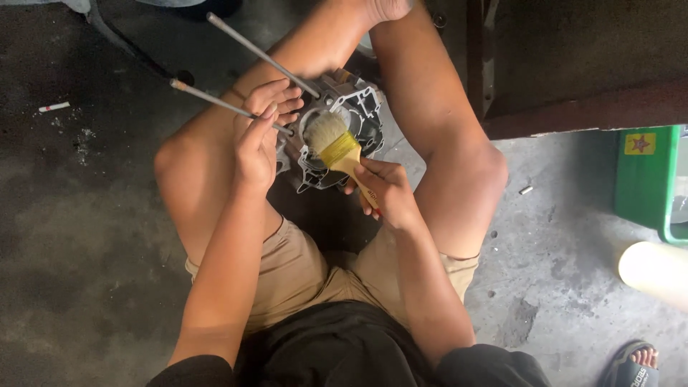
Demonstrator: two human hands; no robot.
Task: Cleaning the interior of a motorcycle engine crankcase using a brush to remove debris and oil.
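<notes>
**Brushing the casing clean**

We keep the grey cast-metal engine casing [349, 122] steady between the knees on the rough concrete floor [86, 236]. Our left hand [261, 136] clasps its rim by two thin steel rods [236, 43]; our right hand [383, 190], clamped on the wooden-handled brush [333, 143], works soft pale bristles lightly into the round bore.

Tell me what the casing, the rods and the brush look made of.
Casing: likely cast aluminium, dull grey with ribbed walls. Rods: probably steel, thin, straight and pale grey. Brush: pale bristles, yellow band, light wooden-looking handle in the right hand.
</notes>
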